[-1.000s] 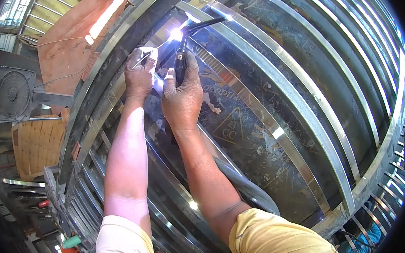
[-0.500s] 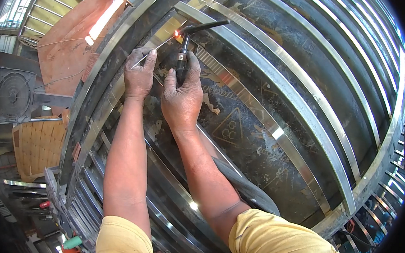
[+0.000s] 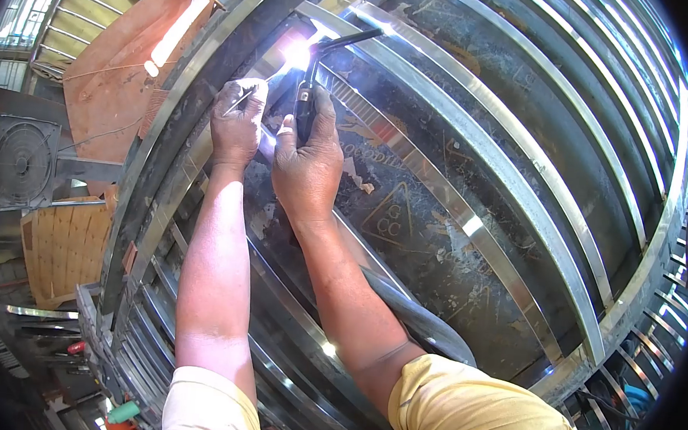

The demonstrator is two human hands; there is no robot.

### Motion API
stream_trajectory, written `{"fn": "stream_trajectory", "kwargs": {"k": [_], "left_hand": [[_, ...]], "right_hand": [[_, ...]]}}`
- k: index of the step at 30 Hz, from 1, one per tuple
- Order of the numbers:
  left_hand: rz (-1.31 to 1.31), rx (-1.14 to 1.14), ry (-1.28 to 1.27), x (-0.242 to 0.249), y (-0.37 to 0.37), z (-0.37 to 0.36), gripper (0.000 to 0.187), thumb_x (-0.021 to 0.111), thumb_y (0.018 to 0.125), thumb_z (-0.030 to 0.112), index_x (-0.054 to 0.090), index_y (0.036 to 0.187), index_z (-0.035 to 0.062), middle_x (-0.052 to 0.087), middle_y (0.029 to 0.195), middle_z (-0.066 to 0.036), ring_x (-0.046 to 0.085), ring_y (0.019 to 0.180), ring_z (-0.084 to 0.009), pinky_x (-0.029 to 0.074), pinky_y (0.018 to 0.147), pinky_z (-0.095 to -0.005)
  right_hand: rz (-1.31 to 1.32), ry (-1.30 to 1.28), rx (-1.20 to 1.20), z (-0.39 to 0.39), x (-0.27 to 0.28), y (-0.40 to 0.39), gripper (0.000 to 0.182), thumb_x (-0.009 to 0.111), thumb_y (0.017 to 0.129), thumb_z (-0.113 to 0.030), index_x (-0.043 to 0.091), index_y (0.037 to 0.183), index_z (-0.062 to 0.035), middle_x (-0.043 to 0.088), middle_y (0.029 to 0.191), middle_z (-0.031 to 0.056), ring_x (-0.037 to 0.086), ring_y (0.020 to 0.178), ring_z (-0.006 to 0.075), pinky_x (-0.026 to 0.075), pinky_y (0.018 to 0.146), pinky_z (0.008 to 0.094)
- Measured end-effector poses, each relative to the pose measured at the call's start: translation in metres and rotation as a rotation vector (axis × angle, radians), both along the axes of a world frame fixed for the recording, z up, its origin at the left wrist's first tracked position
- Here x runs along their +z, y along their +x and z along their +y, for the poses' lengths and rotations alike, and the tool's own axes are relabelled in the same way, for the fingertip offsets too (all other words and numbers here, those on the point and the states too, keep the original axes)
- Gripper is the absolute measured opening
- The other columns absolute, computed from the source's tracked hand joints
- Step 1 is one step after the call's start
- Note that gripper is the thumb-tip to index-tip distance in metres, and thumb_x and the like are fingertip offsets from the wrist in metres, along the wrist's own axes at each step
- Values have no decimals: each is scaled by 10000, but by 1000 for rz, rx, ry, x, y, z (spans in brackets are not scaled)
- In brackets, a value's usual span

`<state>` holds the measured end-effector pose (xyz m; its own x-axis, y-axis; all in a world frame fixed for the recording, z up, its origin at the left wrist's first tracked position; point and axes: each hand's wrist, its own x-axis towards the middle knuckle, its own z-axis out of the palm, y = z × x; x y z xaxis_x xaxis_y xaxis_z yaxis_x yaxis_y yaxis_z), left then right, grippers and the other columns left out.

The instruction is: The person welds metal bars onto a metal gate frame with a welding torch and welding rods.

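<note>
My left hand (image 3: 236,126) is closed around a thin filler rod (image 3: 243,99), whose far end is lost in the glare. Just to its right, my right hand (image 3: 309,160) grips the black handle of a TIG welding torch (image 3: 305,111). The torch's long back cap (image 3: 358,40) points up to the right. A bright white-violet arc (image 3: 296,53) burns at the torch's tip, against the corner where a shiny metal bar (image 3: 342,27) meets the frame's side rail (image 3: 203,58). The glare hides the joint itself.
Parallel metal bars (image 3: 507,297) span a dark, scuffed sheet (image 3: 443,182) with printed lettering. A dark hose (image 3: 420,322) runs beneath my right forearm. At left are a brownish panel (image 3: 103,91), a round fan-like unit (image 3: 23,161) and a wooden piece (image 3: 66,250).
The small orange glow at the torch tip has become an intense white-violet arc, lighting my left arm and the bars. My right hand and the torch have shifted slightly.
</note>
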<state>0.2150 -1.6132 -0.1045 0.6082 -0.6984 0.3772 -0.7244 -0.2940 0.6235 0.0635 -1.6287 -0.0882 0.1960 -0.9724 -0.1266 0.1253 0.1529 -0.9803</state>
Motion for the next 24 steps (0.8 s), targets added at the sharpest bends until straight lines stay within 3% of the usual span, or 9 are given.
{"fn": "stream_trajectory", "kwargs": {"k": [5, 12, 17, 24], "left_hand": [[-69, -10, -2, -3, 3, -1, 155, 718, 939, 192, 720, 976, 42, 703, 990, -102, 657, 955, -288, 498, 888, -395], [-50, -10, -12, -3, 3, -1, 136, 724, 934, 178, 726, 977, 50, 708, 1002, -90, 657, 960, -274, 499, 890, -389], [6, -20, -27, -3, 3, -1, 124, 731, 928, 169, 726, 972, 54, 710, 1003, -80, 655, 984, -260, 497, 897, -378], [-116, -8, 19, -2, 2, -2, 170, 710, 946, 221, 720, 983, 55, 701, 1002, -101, 646, 980, -297, 488, 911, -408]], "right_hand": [[-28, -211, -167, 3, -2, 2, 559, 656, 926, -67, 477, 1454, -16, 656, 1239, 240, 661, 1120, 412, 530, 945, 443], [-25, -66, -59, 0, 1, -1, 554, 650, 932, -77, 478, 1456, -19, 657, 1227, 245, 673, 1092, 413, 533, 931, 447], [-21, -133, -84, 1, 5, -5, 562, 649, 932, -78, 470, 1462, -23, 649, 1249, 252, 664, 1114, 421, 527, 939, 449], [-14, -118, -105, 2, -4, 3, 552, 644, 932, -65, 473, 1454, -18, 638, 1283, 245, 644, 1159, 418, 520, 967, 446]]}}
